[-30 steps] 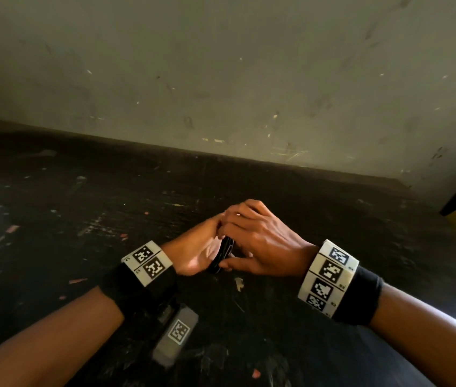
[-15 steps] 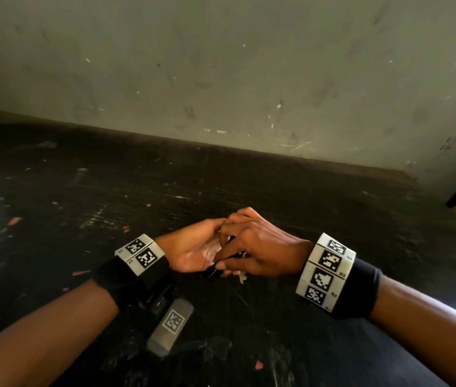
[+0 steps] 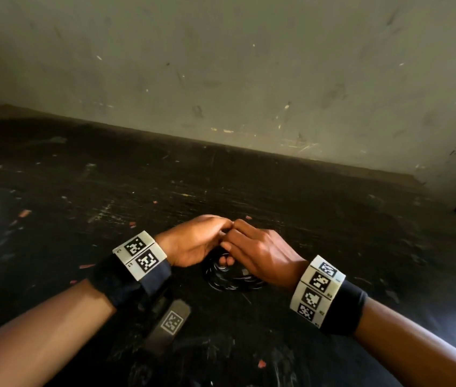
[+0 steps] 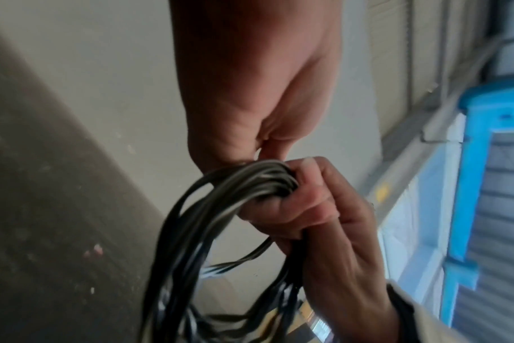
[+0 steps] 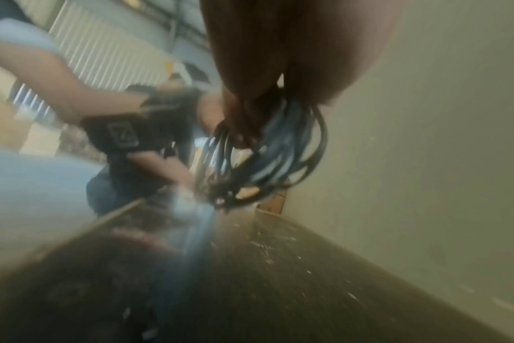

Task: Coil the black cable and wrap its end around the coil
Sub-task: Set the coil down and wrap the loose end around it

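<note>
Fingers (image 4: 314, 202) of the right hand (image 3: 260, 252) are being curled round the bunched top of the black cable (image 4: 191, 232), and those of the left hand (image 3: 196, 244) are being pinched onto the same spot, the knuckles of both touching above the tabletop (image 3: 81, 191). Loops of the coil (image 3: 232, 277) are being left to hang below and toward the person, long axis running downward from the grip. Neither hand is judged nearer. No writing can be read; only square coded markers are being shown on the wristbands (image 3: 140, 255).
</note>
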A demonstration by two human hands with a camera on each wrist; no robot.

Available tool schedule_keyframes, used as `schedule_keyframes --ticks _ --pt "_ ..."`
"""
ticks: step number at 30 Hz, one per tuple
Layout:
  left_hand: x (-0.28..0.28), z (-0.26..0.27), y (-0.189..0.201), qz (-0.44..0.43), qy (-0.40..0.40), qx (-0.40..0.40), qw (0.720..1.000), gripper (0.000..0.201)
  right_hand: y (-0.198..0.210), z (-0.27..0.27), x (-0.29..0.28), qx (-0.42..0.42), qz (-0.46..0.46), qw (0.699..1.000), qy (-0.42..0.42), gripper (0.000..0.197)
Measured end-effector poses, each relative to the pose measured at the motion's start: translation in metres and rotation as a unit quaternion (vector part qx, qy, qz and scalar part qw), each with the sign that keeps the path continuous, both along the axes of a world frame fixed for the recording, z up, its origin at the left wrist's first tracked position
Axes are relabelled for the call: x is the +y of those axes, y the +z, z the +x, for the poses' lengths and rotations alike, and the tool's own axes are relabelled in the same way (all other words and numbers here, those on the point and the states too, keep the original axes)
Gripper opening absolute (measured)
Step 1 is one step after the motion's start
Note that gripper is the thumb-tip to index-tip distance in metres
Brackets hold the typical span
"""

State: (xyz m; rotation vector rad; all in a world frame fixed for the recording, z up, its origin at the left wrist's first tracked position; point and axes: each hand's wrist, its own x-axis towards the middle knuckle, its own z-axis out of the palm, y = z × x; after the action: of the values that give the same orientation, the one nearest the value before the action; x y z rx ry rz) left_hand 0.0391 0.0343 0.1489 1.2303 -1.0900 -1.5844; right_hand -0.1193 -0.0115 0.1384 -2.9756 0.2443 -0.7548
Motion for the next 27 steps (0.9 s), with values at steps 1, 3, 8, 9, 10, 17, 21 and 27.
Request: schedule_keyframes --ticks 1,3,8,9,10,17,21,27 --pt "0.0 -0.002 -0.001 -0.027 0.012 -0.02 0.999 0.029 -0.002 0.0 0.001 -0.007 -0.01 1.0 -0.001 0.025" --pt "0.002 -0.007 -0.003 -0.095 0.035 -0.065 0.993 0.029 -0.003 0.0 0.002 -0.029 0.002 1.0 -0.01 0.027" --pt "0.011 -0.009 -0.007 -0.211 0.108 -0.138 0.962 0.034 -0.002 0.0 -0.003 -0.13 0.11 0.983 -0.063 0.021" --pt "0.012 -0.009 -0.01 -0.213 0.118 -0.136 0.96 0.035 -0.001 0.0 -0.005 -0.149 0.121 0.978 -0.078 0.019" --pt "0.014 -0.01 -0.013 -0.21 0.134 -0.126 0.96 0.035 -0.002 0.001 -0.007 -0.16 0.134 0.974 -0.092 0.019" --pt "0.012 -0.012 -0.025 -0.209 0.248 -0.152 0.934 0.033 -0.011 0.011 0.003 -0.121 0.133 0.977 -0.118 0.029" --pt "0.008 -0.006 -0.027 -0.176 0.278 -0.161 0.93 0.032 -0.014 0.013 0.007 -0.053 0.096 0.986 -0.127 0.041" --pt "0.007 0.008 -0.027 -0.162 0.32 -0.158 0.92 0.042 -0.014 0.018 -0.003 -0.011 0.28 0.953 -0.117 0.025"
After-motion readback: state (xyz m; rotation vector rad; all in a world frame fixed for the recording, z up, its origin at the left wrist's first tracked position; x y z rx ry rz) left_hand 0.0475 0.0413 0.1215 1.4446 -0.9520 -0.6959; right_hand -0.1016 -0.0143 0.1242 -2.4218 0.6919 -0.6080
